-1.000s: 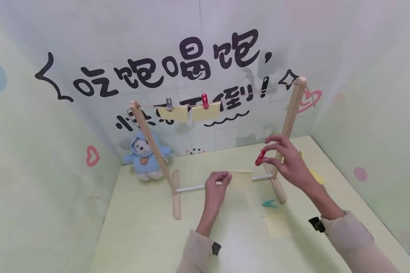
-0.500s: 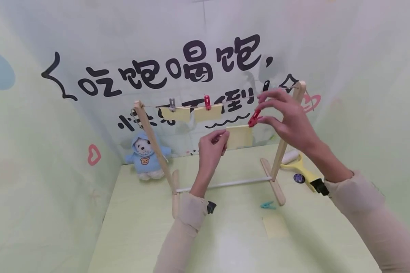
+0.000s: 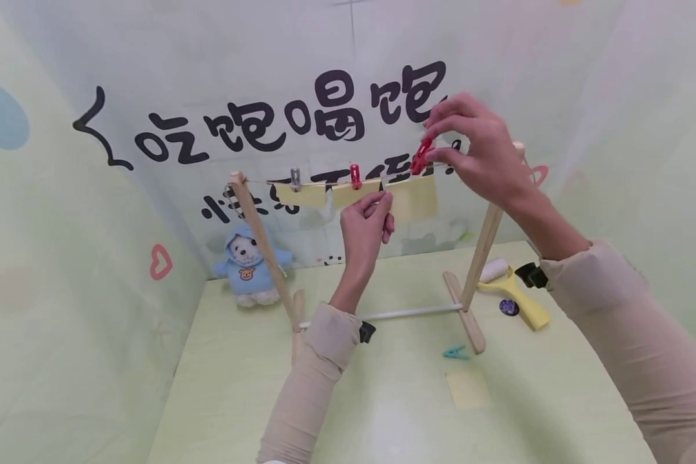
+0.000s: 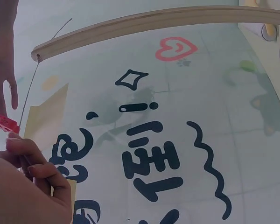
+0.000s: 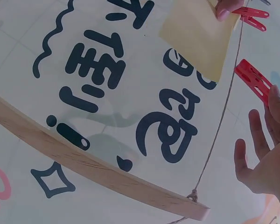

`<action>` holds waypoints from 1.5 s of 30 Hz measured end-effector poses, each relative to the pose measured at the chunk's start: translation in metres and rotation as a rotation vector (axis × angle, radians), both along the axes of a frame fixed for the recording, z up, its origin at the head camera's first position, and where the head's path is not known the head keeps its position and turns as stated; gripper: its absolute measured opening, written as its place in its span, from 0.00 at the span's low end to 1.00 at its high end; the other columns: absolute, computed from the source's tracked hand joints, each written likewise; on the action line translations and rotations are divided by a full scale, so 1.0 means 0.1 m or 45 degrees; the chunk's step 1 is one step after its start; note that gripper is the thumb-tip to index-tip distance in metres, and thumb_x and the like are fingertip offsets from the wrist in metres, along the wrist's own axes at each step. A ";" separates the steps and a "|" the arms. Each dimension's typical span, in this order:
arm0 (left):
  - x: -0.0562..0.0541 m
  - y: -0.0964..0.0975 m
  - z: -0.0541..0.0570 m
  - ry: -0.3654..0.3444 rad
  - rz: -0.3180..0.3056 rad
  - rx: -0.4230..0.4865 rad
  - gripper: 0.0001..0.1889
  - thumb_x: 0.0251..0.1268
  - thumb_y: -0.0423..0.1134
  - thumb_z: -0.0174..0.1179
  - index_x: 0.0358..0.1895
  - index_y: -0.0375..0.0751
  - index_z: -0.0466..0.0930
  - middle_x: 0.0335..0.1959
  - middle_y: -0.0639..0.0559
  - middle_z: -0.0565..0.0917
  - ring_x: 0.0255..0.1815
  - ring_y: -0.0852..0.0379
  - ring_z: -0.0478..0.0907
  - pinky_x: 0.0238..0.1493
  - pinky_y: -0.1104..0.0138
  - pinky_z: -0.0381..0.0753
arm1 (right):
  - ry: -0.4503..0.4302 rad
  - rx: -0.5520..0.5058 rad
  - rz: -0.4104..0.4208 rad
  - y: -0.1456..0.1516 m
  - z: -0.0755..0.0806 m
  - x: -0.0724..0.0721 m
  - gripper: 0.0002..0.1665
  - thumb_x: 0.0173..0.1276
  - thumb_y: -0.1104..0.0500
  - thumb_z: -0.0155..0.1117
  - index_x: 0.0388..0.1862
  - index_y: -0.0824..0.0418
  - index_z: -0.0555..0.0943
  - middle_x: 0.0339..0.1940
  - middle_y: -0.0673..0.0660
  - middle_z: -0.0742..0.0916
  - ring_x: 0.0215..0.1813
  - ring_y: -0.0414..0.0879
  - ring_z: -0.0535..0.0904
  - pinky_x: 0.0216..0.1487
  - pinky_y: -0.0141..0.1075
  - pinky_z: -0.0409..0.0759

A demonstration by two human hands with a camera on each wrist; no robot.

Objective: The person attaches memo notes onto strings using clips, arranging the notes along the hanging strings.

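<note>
We are seeing a yellow paper sheet [image 3: 415,201] held up beside the string [image 5: 220,116], the left hand [image 3: 364,225] pinching its left edge; the right hand [image 3: 478,151] is pinching a red clothespin [image 3: 421,158] near its top. Below, a teal clothespin [image 3: 455,352] is lying on the counter [image 3: 238,393].

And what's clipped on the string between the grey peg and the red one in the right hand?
Another red peg, with a yellow paper hanging from it. The head view shows it between the grey peg and right hand.

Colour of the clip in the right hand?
Red; the clip in the right hand shows best in the right wrist view.
</note>
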State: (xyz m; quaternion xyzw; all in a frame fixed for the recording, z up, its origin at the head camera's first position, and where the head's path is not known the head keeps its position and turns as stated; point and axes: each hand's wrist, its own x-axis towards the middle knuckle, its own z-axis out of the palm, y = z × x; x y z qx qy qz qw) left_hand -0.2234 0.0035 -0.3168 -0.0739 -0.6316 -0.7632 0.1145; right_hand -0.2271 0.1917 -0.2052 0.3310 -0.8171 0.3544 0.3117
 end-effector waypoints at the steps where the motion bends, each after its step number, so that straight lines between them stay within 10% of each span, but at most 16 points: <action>1: 0.00 0.00 0.01 0.003 0.003 0.005 0.12 0.82 0.35 0.65 0.56 0.28 0.89 0.16 0.57 0.79 0.12 0.65 0.69 0.17 0.75 0.68 | -0.011 0.008 -0.005 0.00 0.00 0.00 0.10 0.66 0.74 0.78 0.45 0.76 0.89 0.55 0.67 0.86 0.65 0.53 0.78 0.74 0.29 0.68; 10: 0.01 -0.01 0.06 0.046 -0.006 -0.011 0.13 0.82 0.35 0.65 0.57 0.28 0.88 0.17 0.56 0.80 0.13 0.64 0.70 0.17 0.75 0.69 | -0.060 0.075 0.006 -0.02 -0.06 -0.06 0.09 0.66 0.73 0.79 0.44 0.74 0.90 0.56 0.66 0.86 0.67 0.59 0.79 0.70 0.27 0.68; 34: -0.01 0.01 0.04 0.113 0.004 -0.082 0.12 0.83 0.35 0.64 0.54 0.27 0.88 0.17 0.58 0.80 0.13 0.65 0.70 0.18 0.76 0.71 | -0.103 0.197 -0.042 0.00 -0.14 -0.01 0.23 0.67 0.70 0.80 0.60 0.73 0.87 0.64 0.68 0.82 0.67 0.65 0.79 0.74 0.60 0.74; 45: 0.05 -0.02 -0.16 0.115 0.051 -0.084 0.12 0.83 0.37 0.64 0.55 0.29 0.87 0.17 0.59 0.80 0.13 0.65 0.70 0.19 0.75 0.70 | 0.112 -0.012 -0.087 0.29 -0.21 0.52 0.21 0.67 0.74 0.78 0.59 0.72 0.88 0.63 0.69 0.85 0.70 0.47 0.78 0.61 0.23 0.70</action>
